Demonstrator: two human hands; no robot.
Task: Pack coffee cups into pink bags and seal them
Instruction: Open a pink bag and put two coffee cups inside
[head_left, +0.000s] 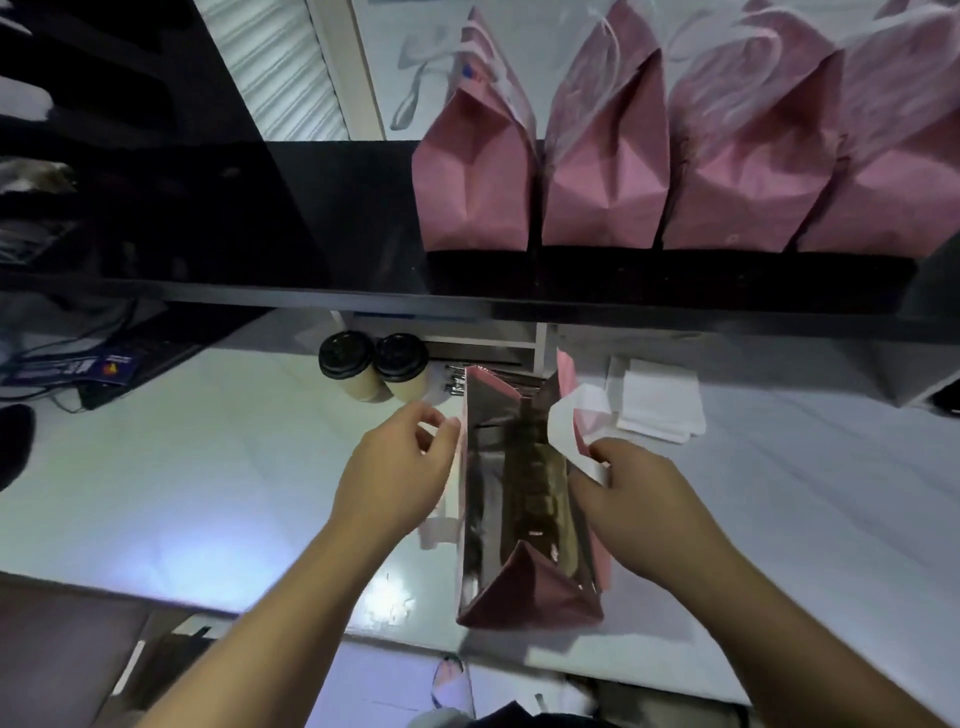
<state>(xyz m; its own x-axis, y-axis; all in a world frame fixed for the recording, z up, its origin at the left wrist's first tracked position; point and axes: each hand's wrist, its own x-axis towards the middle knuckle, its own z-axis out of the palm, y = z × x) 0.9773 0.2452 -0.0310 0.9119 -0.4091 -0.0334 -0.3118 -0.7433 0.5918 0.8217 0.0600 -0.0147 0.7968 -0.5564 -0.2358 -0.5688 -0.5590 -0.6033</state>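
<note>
A pink bag (524, 592) with a shiny foil lining stands open on the white counter (208, 467) in front of me. My left hand (395, 467) pinches the bag's left rim. My right hand (634, 499) grips the white handle (566, 421) on the bag's right side. The inside of the bag is dark and I cannot tell what it holds. Two cream coffee cups (347, 364) (402, 364) with black lids stand side by side just behind my left hand.
Several filled pink bags (472, 176) with white handles line the black shelf (311, 249) above the counter. A stack of white napkins (657, 400) lies right of the open bag. Cables and a blue card (104, 369) sit at the far left.
</note>
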